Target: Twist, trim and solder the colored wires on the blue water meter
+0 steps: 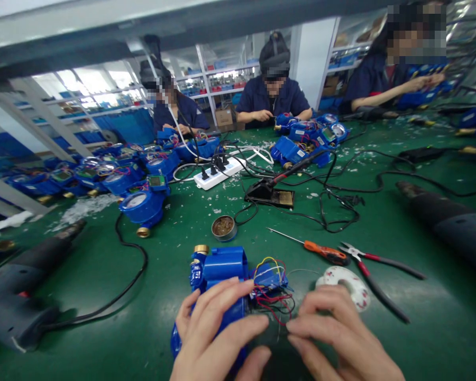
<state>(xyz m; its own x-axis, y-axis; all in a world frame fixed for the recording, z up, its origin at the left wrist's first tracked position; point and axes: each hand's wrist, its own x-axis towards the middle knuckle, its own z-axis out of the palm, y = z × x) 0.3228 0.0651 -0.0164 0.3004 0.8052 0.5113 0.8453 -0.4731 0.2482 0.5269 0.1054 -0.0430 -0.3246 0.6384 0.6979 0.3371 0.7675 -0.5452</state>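
- The left hand (218, 328) is spread in front of the blue meter (224, 267), its grip held wide, with a clear gap left between thumb and fingers; much of the housing is hidden behind it, and whether the housing is pressed cannot be told
- The index fingertip of the left hand is placed just beside the bundle of coloured wires (275, 304)
- The right hand (337, 333) is curled, its grip kept narrow, with thumb and fingertips brought near each other beside the end of a red wire; whether a wire is pinched there cannot be told
- The meter is set at the near middle of the desk (146, 317), with a brass fitting (201, 248) turned to the far side
- The wires are gathered between the two hands, by a small blue case (269, 276) at the meter's right
- A white ring with red marks (355, 280) is partly covered by the right hand
- Pliers (360, 259) and an orange-handled screwdriver (325, 253) are laid farther off, and a round tin (224, 226) is placed on the far side of the meter
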